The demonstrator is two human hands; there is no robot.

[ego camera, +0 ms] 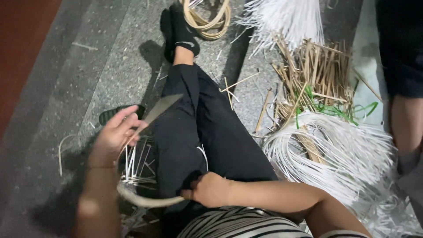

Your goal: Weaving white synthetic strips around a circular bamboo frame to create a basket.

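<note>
1 knife blade (161,108) held in left hand (113,136); right hand (210,189) closed on 1 curved cane strip (145,200) at the lap. 2 white strip bundles (335,150) and 1 coil (207,20) lie on the floor (88,79).

There is a single view, from a camera worn on the person's head; it looks steeply down and forward along the person's own body, so the striped shirt hem (240,222) fills the bottom edge and the outstretched leg in black trousers (198,132) runs up the middle to the black-socked foot (180,33) at the top; it sits close, with both forearms large in the foreground; the speckled grey stone floor (101,66) spreads out on the left, and heaps of white strips (339,150) lie on the right.
</note>
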